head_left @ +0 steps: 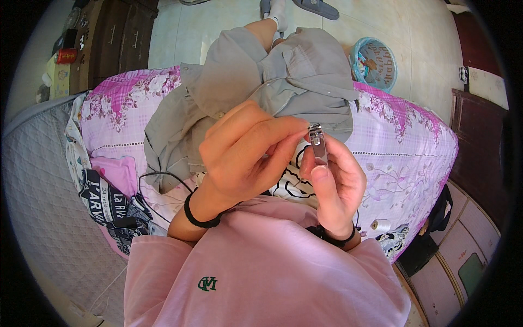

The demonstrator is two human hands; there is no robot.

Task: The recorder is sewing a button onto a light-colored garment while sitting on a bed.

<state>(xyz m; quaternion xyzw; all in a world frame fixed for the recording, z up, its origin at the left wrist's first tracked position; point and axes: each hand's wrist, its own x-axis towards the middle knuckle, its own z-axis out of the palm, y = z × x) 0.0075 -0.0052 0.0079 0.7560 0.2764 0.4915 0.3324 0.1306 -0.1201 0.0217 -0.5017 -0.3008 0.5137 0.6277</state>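
My right hand (340, 188) grips a silver nail clipper (317, 146) upright between thumb and fingers, its jaws pointing up. From the left, my left hand (237, 150) reaches across with thumb and forefinger pinched right at the clipper's jaws. What that pinch holds, if anything, is too small to make out. Both hands are over my lap. White cloth with black line drawing (296, 184) shows below and between them, partly hidden by the hands.
I sit on a bed with a pink floral sheet (403, 141). A thread spool (380, 224) lies to my right. Left are a pink cloth (117, 173), dark printed fabric (106, 197) and a black cord (164, 174). A blue-lined wastebasket (357, 54) and grey slippers (317, 7) are on the floor.
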